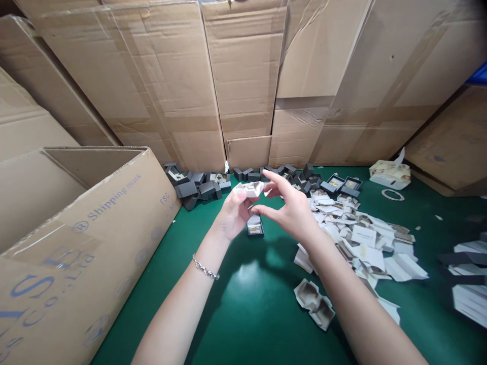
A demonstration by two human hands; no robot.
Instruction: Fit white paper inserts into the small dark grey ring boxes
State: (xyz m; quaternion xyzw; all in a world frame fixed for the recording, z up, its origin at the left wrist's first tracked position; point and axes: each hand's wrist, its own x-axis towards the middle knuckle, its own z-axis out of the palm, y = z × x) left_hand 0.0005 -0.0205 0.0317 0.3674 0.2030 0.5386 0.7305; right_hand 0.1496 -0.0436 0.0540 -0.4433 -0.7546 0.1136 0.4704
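My left hand [236, 215] grips a small white folded card piece [249, 189] between thumb and fingers, above the green table. Close by on its right, my right hand [289, 207] has its thumb and index finger spread apart. Whether the other fingertips of that hand touch the card piece is hard to tell. Below both hands a small open dark box [255, 227] with a pale, partly golden inside stands on the table; its far part is hidden behind my fingers.
Dark small boxes [206, 188] lie heaped at the back. White card scraps [367, 243] spread on the right, with a moulded grey-white insert [315, 304] in front. A large open carton [114, 238] stands left. A tissue pack [390, 175] and a white ring [392, 195] lie back right.
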